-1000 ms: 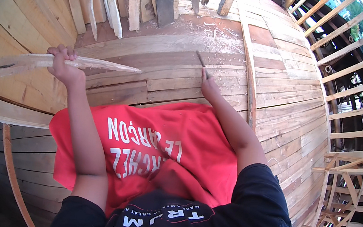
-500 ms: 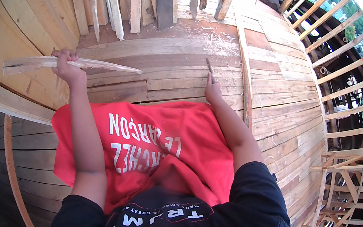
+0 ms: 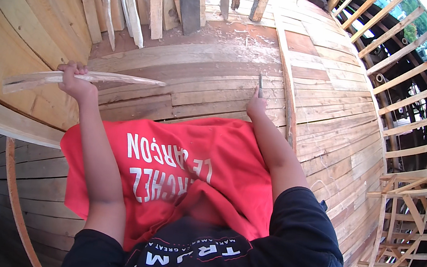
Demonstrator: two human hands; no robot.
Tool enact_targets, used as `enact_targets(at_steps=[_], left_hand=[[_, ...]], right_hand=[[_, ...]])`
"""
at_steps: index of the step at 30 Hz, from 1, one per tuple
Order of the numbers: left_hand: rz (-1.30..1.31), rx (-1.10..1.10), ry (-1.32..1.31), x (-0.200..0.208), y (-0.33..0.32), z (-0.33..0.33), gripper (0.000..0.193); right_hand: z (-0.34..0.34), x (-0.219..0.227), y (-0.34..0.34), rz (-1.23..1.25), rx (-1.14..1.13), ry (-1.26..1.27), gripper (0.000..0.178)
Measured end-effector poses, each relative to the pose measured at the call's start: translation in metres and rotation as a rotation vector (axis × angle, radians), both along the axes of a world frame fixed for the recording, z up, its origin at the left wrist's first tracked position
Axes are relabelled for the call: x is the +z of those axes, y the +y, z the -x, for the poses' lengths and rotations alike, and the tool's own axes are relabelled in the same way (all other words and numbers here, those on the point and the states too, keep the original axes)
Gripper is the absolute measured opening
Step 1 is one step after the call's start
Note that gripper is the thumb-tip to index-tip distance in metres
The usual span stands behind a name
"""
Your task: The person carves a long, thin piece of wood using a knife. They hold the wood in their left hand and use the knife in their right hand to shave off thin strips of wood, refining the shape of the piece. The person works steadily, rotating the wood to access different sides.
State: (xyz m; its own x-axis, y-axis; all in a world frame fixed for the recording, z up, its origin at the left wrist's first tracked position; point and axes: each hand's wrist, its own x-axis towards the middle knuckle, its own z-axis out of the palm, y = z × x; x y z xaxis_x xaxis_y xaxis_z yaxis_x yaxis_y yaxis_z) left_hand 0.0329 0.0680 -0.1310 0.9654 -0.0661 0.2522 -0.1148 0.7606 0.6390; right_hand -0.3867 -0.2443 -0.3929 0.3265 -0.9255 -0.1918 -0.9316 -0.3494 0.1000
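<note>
My left hand [image 3: 74, 81] is closed around the middle of a long wooden strip [image 3: 129, 79], pale and tapering to a point on its right end. The strip lies nearly level, its broad end by the curved plank wall at left. On the right, my right hand [image 3: 256, 106] grips a slim dark bladed tool [image 3: 261, 80] that points away from me. Its handle is mostly hidden in the fingers, and its exact kind is too small to make out. The blade and the strip are apart. A red cloth [image 3: 240, 175] with white lettering covers my lap.
Wood shavings [image 3: 248, 43] litter the plank floor [image 3: 197, 90] ahead. Several upright boards [image 3: 158, 3] lean at the far left beside the curved plank wall [image 3: 25, 36]. A raised batten [image 3: 286, 78] runs along the floor at right. Beyond it stands an open timber frame [image 3: 405, 144].
My right hand has shifted slightly to the right, and the bladed tool has swung from leaning left to nearly straight ahead. The left hand and strip have barely moved.
</note>
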Motion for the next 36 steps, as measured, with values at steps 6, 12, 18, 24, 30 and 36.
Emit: enact_targets(at_steps=[6,12,18,24,30,36], left_hand=[[-0.008,0.053,-0.061,-0.002,0.014,-0.006,0.021],[0.007,-0.076,-0.11,-0.002,-0.009,0.015,0.023],[0.031,-0.15,-0.13,0.0,-0.024,0.02,0.021],[0.004,-0.215,-0.203,0.015,-0.032,0.035,0.022],[0.021,-0.22,-0.212,0.011,-0.033,0.031,0.02],[0.011,-0.176,-0.184,0.018,-0.035,0.028,0.019]], right_hand=[[-0.106,0.028,0.066,-0.163,0.473,-0.202,0.071],[-0.035,-0.01,-0.018,-0.069,-0.073,-0.192,0.07],[-0.031,0.012,-0.017,0.14,0.068,-0.263,0.065],[-0.088,0.012,0.013,0.024,0.52,-0.255,0.073],[-0.041,-0.016,-0.057,0.198,-0.056,-0.345,0.069],[-0.064,0.013,-0.043,0.212,0.093,-0.433,0.07]])
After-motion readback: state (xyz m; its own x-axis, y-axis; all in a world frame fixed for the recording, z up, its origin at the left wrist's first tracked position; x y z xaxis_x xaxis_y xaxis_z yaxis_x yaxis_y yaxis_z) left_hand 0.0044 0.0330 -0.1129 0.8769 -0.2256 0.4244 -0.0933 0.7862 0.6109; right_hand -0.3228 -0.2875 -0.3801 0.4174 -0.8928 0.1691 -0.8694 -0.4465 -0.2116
